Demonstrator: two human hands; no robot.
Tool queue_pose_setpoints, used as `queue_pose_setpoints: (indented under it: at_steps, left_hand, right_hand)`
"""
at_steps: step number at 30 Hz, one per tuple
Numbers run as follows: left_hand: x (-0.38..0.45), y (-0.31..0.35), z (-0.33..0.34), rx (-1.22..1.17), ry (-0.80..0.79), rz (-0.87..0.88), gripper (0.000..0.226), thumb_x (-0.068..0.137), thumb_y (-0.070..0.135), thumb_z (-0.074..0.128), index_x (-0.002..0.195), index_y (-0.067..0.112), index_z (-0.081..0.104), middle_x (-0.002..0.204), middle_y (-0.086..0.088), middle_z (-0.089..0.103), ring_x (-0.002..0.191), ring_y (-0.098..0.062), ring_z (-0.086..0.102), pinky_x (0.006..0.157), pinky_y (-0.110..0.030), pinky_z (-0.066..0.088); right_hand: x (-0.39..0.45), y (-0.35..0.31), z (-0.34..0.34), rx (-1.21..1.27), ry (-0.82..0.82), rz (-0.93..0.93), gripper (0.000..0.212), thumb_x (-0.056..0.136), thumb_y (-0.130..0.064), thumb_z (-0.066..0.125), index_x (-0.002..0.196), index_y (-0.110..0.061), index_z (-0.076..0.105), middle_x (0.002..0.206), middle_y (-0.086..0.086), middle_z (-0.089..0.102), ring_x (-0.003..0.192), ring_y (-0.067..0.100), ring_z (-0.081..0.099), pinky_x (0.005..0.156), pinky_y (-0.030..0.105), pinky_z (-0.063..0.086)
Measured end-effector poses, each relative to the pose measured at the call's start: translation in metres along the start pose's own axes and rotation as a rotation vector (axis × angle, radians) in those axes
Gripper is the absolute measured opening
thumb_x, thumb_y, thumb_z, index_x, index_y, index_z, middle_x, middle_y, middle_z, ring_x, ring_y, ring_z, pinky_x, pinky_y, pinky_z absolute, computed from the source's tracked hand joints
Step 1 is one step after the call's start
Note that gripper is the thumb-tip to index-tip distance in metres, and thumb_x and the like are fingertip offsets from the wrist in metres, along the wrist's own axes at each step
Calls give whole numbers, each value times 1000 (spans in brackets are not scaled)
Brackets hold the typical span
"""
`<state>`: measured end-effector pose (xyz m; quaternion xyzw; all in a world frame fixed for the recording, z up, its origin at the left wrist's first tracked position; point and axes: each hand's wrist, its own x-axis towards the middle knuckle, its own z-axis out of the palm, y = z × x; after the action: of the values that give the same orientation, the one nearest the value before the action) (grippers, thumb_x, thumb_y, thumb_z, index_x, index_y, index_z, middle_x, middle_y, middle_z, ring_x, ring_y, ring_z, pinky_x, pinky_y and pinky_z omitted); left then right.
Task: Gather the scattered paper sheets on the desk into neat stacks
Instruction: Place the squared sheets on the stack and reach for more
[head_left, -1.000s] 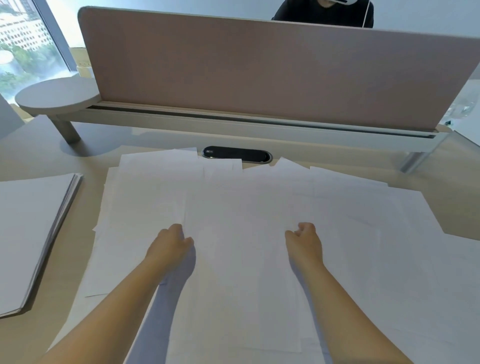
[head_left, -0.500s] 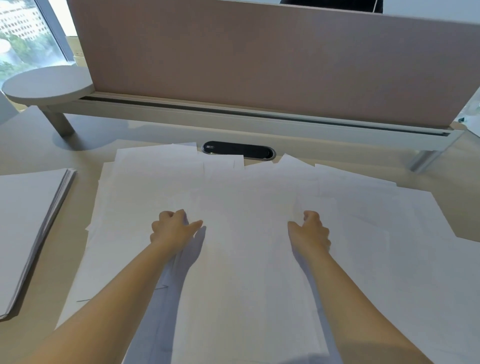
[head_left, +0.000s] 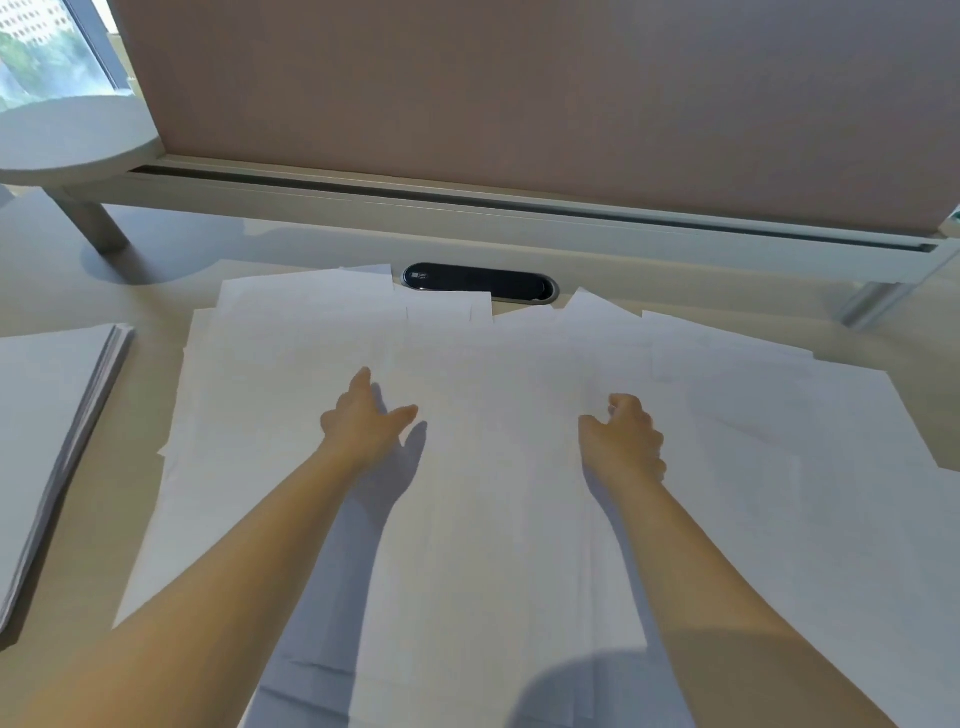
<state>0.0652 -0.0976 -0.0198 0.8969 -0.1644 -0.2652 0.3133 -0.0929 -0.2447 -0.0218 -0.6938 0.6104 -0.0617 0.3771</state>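
Left hand (head_left: 366, 421) spread open, right hand (head_left: 626, 439) loosely curled, both empty on the scattered paper sheets (head_left: 498, 467): sweep edges inward evenly, avoiding creases.

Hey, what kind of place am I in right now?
Most likely an office workstation: a fabric desk divider along the back, an oval cable grommet in the desk, and a paper stack.

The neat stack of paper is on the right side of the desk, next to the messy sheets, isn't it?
Not quite. The head view shows the neat stack of paper on the left side of the desk, not the right. It does lie next to the messy sheets, where both hands rest.
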Motion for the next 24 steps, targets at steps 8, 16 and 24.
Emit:
queue_pose_setpoints:
  at_steps: [8, 16, 24]
  left_hand:
    - [-33, -8, 8, -187, -78, -254, 67, 85, 27, 64, 134, -3, 29, 137, -19, 33, 120, -39, 46, 92, -38, 41]
    - [-52, -17, 11, -182, -98, -90, 4, 85, 6, 54, 89, 8, 53, 98, -15, 57, 92, -29, 55, 76, -31, 40]
    - [-66, -17, 22, 223, 83, -51, 55, 88, 32, 57, 134, 8, 40, 139, -14, 39, 128, -36, 36, 100, -42, 36]
  right_hand:
    - [-24, 15, 13, 197, -106, 97, 57, 83, -5, 49, 135, 0, 27, 137, 13, 35, 125, 32, 40, 91, 38, 44]
    - [-33, 45, -11, 159, -47, -5, 30, 82, -3, 42, 107, -19, 50, 98, 4, 54, 76, 21, 52, 68, 30, 43]
    - [-35, 92, -56, -150, 182, 329, 59, 84, -27, 50, 136, -8, 28, 141, 13, 28, 130, 36, 28, 103, 48, 30]
